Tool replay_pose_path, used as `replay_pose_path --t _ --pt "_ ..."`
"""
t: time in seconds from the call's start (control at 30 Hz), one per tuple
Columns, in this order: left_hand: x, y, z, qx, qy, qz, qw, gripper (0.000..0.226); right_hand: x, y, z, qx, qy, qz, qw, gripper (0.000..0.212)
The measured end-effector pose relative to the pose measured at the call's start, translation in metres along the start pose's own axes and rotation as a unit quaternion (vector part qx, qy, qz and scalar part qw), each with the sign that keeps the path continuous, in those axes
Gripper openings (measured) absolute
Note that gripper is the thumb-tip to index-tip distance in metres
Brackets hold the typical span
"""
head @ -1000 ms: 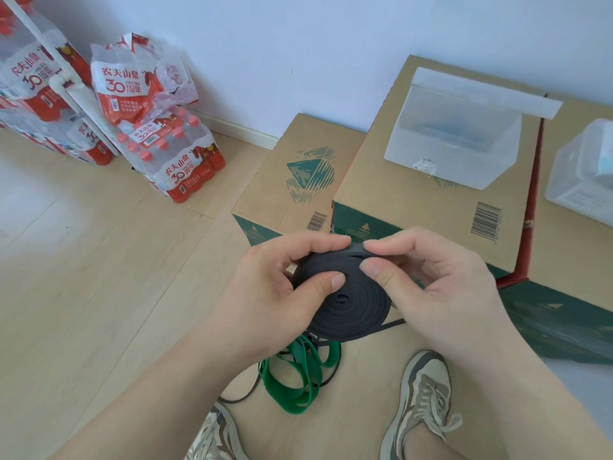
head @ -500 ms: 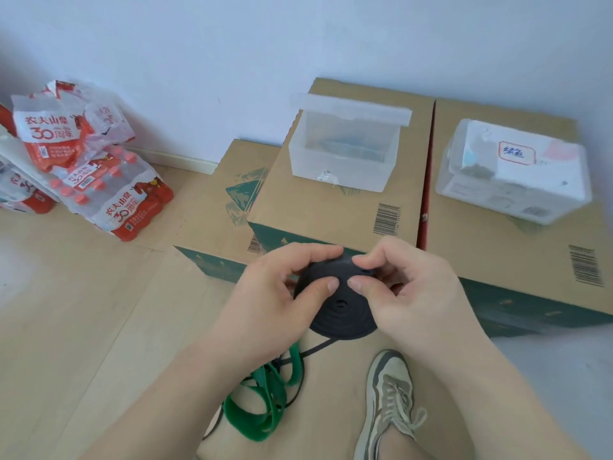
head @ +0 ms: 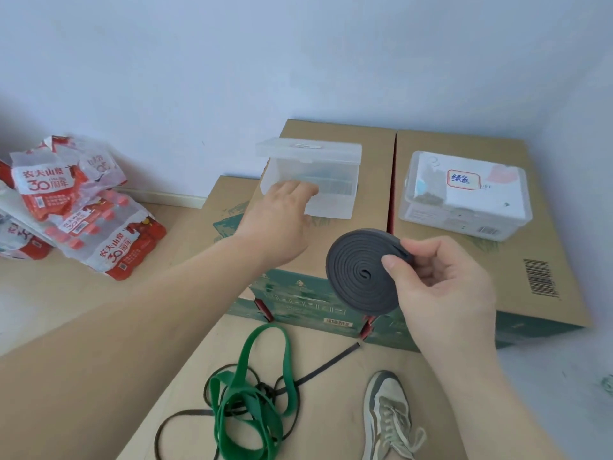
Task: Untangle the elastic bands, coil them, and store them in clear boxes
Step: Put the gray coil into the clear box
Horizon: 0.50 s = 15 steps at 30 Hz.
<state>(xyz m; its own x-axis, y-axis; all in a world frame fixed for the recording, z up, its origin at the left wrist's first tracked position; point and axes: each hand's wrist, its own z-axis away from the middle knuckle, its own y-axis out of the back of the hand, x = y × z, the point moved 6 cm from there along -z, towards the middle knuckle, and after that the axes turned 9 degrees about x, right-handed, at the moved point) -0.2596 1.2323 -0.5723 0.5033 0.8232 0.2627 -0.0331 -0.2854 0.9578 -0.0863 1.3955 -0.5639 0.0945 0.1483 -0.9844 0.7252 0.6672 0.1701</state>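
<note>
My right hand (head: 441,277) pinches a tightly coiled dark grey elastic band (head: 360,268), held up on edge in front of the cardboard boxes. My left hand (head: 282,217) is stretched forward, fingers spread, touching the front wall of an open clear box (head: 335,190) whose lid stands up behind it. A second clear box (head: 464,194), lid shut and carrying a red-framed label, sits to the right. On the floor lie a green elastic band (head: 252,390) and a thin black band (head: 328,363), tangled together.
Both clear boxes rest on large cardboard boxes (head: 481,260) against the white wall. Packs of bottled water (head: 83,220) are stacked at the left. My shoe (head: 388,413) is by the tangled bands on the wooden floor.
My left hand let go of the coil and reached forward to the open clear box. The right hand now holds the coil alone, lifted and moved to the right.
</note>
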Motion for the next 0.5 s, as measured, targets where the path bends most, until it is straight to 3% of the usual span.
replay_pose_path --t 0.13,0.23,0.43,0.5 --pt "-0.006 0.007 -0.008 0.051 -0.005 -0.023 0.998 0.032 -0.002 -0.004 -0.002 0.004 -0.002 -0.006 1.0 0.023" --pt "0.001 0.01 0.015 0.076 -0.061 -0.02 0.995 0.019 -0.004 -0.004 -0.003 0.012 -0.007 -0.028 1.0 0.023" --pt "0.022 0.02 0.077 0.082 -0.155 0.037 0.984 0.026 -0.003 -0.002 -0.002 0.022 -0.019 -0.037 0.999 0.026" --pt "0.016 0.033 0.083 0.134 -0.164 0.032 0.977 0.022 -0.002 -0.004 -0.001 0.019 -0.025 -0.037 0.999 0.025"
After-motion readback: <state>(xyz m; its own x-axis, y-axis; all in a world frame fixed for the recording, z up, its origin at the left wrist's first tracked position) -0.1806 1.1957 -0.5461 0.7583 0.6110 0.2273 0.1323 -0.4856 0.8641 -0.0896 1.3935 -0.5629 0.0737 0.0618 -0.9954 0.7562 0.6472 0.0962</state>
